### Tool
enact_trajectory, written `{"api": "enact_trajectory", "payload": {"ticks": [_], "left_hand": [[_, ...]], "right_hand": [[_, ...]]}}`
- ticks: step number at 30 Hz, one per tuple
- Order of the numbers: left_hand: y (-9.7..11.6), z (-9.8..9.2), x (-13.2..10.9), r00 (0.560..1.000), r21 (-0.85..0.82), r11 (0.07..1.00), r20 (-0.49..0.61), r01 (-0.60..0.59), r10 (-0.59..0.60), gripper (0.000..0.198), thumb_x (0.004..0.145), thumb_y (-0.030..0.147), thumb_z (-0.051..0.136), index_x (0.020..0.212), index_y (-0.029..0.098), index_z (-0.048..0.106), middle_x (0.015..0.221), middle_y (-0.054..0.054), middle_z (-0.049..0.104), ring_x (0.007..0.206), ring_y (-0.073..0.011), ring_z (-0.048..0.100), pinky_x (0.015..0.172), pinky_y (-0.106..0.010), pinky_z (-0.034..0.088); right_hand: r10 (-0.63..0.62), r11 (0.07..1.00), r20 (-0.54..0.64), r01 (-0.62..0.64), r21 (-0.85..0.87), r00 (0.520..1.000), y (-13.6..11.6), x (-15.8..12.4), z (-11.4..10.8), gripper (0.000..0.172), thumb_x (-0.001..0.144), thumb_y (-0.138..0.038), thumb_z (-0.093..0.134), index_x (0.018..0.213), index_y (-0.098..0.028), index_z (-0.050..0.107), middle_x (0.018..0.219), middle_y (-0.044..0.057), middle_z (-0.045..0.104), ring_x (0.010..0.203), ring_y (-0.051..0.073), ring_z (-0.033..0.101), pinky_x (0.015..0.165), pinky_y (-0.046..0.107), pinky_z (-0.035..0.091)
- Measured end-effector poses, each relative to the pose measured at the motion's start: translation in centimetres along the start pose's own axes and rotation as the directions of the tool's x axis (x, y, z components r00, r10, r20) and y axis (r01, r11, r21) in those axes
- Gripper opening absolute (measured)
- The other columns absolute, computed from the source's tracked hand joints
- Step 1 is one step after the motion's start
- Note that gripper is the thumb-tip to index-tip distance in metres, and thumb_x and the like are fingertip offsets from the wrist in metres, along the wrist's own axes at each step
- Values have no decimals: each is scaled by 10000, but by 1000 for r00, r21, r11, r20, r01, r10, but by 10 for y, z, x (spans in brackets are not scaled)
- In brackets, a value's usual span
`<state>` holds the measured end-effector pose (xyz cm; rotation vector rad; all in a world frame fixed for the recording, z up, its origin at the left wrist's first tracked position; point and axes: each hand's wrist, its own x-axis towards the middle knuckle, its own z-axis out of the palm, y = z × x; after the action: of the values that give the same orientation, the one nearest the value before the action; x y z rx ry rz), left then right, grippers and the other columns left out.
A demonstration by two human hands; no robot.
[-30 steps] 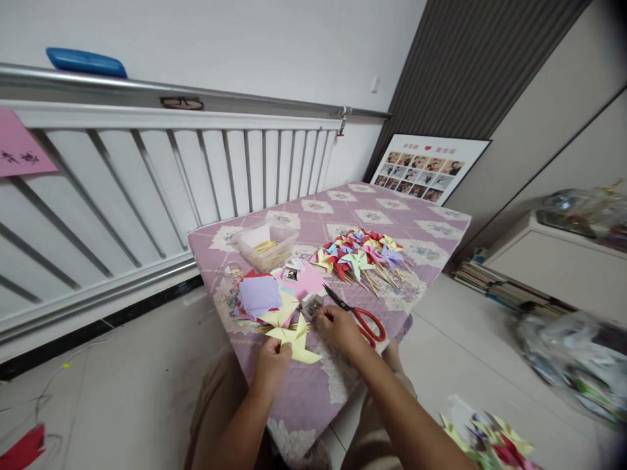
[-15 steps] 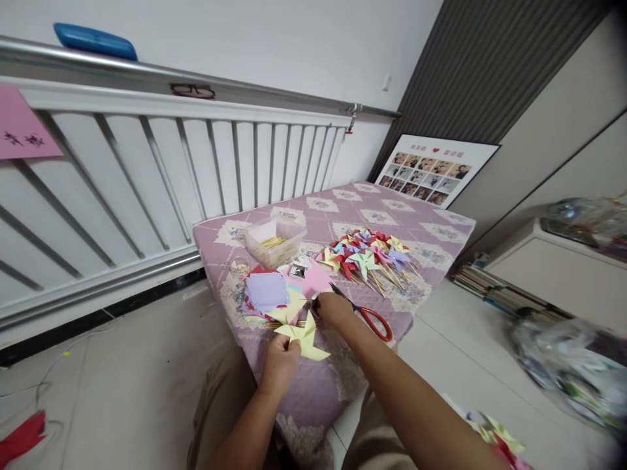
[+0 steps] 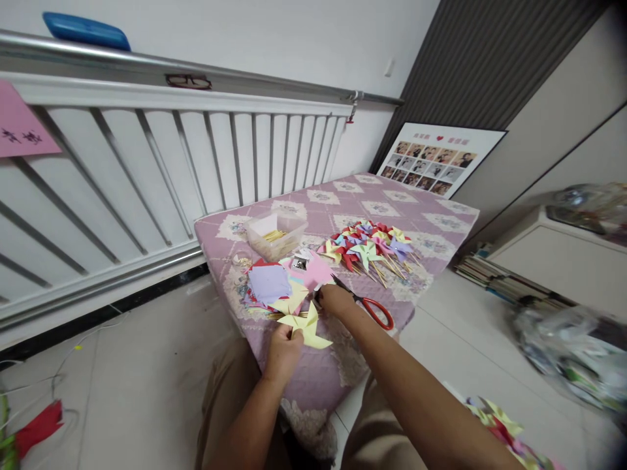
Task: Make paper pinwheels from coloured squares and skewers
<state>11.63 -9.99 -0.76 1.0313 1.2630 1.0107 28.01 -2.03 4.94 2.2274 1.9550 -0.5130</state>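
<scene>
My left hand (image 3: 286, 346) pinches a yellow paper pinwheel (image 3: 309, 326) over the near end of the cloth-covered table (image 3: 328, 365). Close by, my right hand (image 3: 335, 299) is closed beside the pink paper (image 3: 316, 271); what its fingers hold is too small and hidden to tell. Scissors with red handles (image 3: 376, 312) lie just right of that hand. A stack of lilac paper squares (image 3: 268, 284) is at the left, with another yellow piece (image 3: 290, 301) and thin sticks next to it. Several finished pinwheels on sticks (image 3: 366, 253) are heaped farther back.
A clear plastic box (image 3: 278, 245) of sticks and a small round container (image 3: 241, 260) stand at the table's left side. Behind runs a white radiator (image 3: 255, 156). More pinwheels (image 3: 504, 424) are at the lower right, near plastic bags (image 3: 568, 356).
The view has shifted slightly. My left hand still holds the yellow pinwheel, and my right hand stays closed near the pink paper, with little movement of either.
</scene>
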Motion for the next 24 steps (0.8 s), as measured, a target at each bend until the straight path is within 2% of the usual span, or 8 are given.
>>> {"api": "enact_trajectory", "payload": {"ticks": [3,6,11,14,17,24], "left_hand": [[2,0,-1,1000,11,1000,1,3,-3,120,654,293,547,604,185,541,521,60,451,490,-92,359,482,-217,275],[1,-1,-1,1000,24,1000,1,4,-4,135,651,303,553,590,191,509,512,68,422,484,-88,342,479,-215,268],[-3,-2,0,1000,42,999,13,6,-6,146,662,314,543,598,192,496,503,76,393,470,-82,307,466,-220,247],[-5,-2,1,1000,54,999,14,5,-6,137,667,311,545,621,184,520,508,73,411,473,-84,319,465,-222,247],[-8,-2,2,1000,66,998,2,-2,2,142,670,311,554,617,183,524,511,71,419,479,-84,327,469,-220,252],[-22,-2,9,999,75,997,-37,3,0,181,671,355,566,602,192,526,492,67,461,458,-91,371,458,-222,260]], "right_hand": [[-12,999,-28,13,50,1000,3,-2,-1,242,924,-337,572,1093,-168,614,1102,60,644,928,188,638,810,392,538],[-42,991,-94,54,125,995,8,-7,-3,176,912,-284,558,958,-147,659,937,52,686,825,165,636,747,310,500],[-109,957,-197,156,245,974,22,-35,0,212,850,-180,473,846,-145,682,794,39,703,702,140,598,615,222,399],[-158,932,-196,212,294,968,28,-59,13,196,814,-170,489,798,-156,684,732,11,691,657,136,577,573,211,376],[-152,928,-203,211,308,967,29,-76,31,172,798,-170,519,745,-154,682,685,9,668,626,137,555,564,214,356],[-69,943,-336,171,285,939,19,-83,60,152,839,-171,526,780,-173,666,821,62,673,743,164,580,652,241,356]]}}
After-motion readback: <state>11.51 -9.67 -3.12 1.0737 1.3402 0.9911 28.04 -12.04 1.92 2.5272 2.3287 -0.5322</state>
